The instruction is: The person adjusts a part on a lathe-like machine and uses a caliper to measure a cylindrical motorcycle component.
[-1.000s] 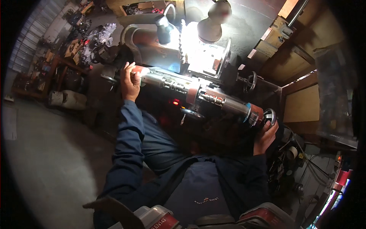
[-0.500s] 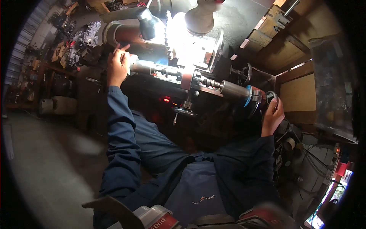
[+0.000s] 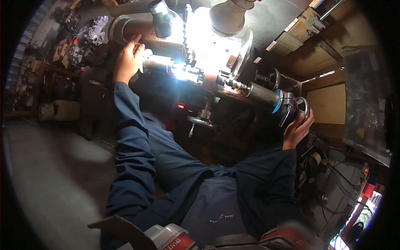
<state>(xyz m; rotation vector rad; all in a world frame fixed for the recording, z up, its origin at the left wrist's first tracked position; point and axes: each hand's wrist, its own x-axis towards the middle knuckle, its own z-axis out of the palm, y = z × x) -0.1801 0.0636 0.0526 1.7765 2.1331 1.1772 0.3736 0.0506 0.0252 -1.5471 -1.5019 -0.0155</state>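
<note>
A metal shaft with several raised lobes, like a camshaft [image 3: 225, 79], lies across the machine between a left steel cylinder [image 3: 157, 63] and a right one [image 3: 262, 95]. My left hand [image 3: 128, 61] is closed at the far end of the left cylinder, its fingers against a pale round disc [image 3: 144, 61] that they partly hide. On the right, my right hand [image 3: 298, 129] has its fingers curled over the lower rim of a metal handwheel [image 3: 303, 107]. Beside that wheel are a blue ring [image 3: 277, 102] and a slim lever [image 3: 286, 115]. Strong glare hides the shaft's left part.
A lower handwheel with a crank handle [image 3: 201, 121] juts toward my knees. Behind the shaft, a large disc [image 3: 243, 54] and a lamp-like housing [image 3: 228, 16] stand near the glare. Metal parts crowd a bench [image 3: 93, 35] at far left; a wooden panel [image 3: 326, 104] stands right.
A bluish glare now covers the shaft's left part. My left hand has tilted slightly at the disc. My right hand sits lower on the handwheel, and more of its rim shows. The view has shifted slightly.
</note>
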